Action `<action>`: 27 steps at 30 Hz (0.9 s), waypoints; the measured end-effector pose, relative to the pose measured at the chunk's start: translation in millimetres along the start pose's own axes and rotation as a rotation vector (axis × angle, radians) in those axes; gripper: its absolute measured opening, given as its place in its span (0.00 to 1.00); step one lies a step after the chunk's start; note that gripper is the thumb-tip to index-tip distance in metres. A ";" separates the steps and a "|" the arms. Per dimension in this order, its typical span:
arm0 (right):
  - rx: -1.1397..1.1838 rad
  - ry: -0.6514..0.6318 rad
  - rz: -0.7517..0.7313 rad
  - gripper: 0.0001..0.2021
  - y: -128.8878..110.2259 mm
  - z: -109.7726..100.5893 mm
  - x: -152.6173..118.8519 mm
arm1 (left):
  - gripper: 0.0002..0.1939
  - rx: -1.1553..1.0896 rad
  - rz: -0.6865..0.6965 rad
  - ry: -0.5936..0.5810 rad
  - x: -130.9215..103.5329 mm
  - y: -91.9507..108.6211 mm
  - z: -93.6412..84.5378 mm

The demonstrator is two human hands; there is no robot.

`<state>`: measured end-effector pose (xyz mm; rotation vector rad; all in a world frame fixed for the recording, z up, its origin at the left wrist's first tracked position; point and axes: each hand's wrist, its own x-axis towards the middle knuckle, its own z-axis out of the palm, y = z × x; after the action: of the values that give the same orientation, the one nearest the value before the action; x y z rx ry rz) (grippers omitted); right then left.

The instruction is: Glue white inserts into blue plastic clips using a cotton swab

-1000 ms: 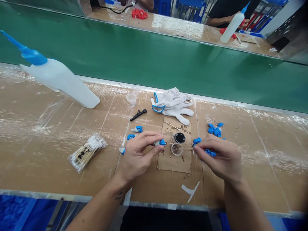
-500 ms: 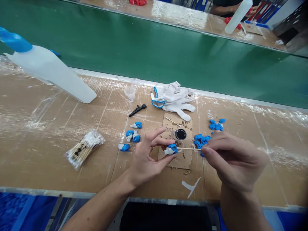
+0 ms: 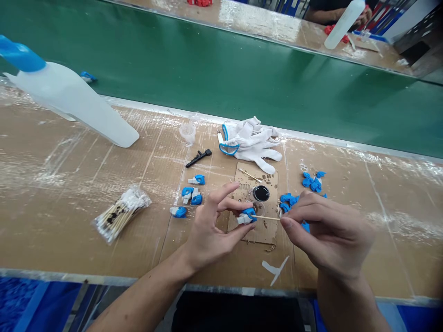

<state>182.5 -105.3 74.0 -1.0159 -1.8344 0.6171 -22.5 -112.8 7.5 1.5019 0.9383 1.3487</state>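
Note:
Between thumb and fingers, my left hand point(image 3: 216, 226) holds a small blue and white part point(image 3: 247, 216) above a stained cardboard piece point(image 3: 252, 236). My right hand point(image 3: 327, 230) pinches a thin wooden stick point(image 3: 268, 217), whose left end touches the blue side of that part. Just behind the held part is a small cup of black liquid point(image 3: 260, 193). A cotton swab point(image 3: 249, 175) lies on the cardboard. Blue pieces point(image 3: 288, 201) are partly hidden behind my right hand. Several blue and white parts point(image 3: 187, 195) rest left of my left hand.
White gloves point(image 3: 254, 143), a black part point(image 3: 198, 158) and a clear cup point(image 3: 187, 133) lie farther back. A bag of swabs point(image 3: 122, 213) and a large bottle point(image 3: 79, 101) are at left. Beyond the green belt point(image 3: 194, 69), another person's hands point(image 3: 362, 17) show.
My right hand has moved left, nearer the held part, with the stick. A blue piece on the green belt has come farther out from behind the bottle, toward the right.

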 end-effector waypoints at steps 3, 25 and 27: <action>-0.017 0.004 -0.012 0.10 -1.5 1.3 1.0 | 0.44 0.006 -0.001 0.000 0.0 -0.5 -0.1; -0.527 0.028 0.177 0.06 43.4 -69.6 -44.8 | 0.21 0.014 -0.115 0.105 7.8 4.1 -11.7; -0.674 -0.035 0.254 0.07 53.6 -87.6 -44.2 | 0.18 0.015 -0.119 0.096 8.0 5.1 -12.0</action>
<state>291.7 -114.6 52.0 -1.7050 -2.0046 0.1443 -33.5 -105.4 15.1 1.3804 1.0829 1.3396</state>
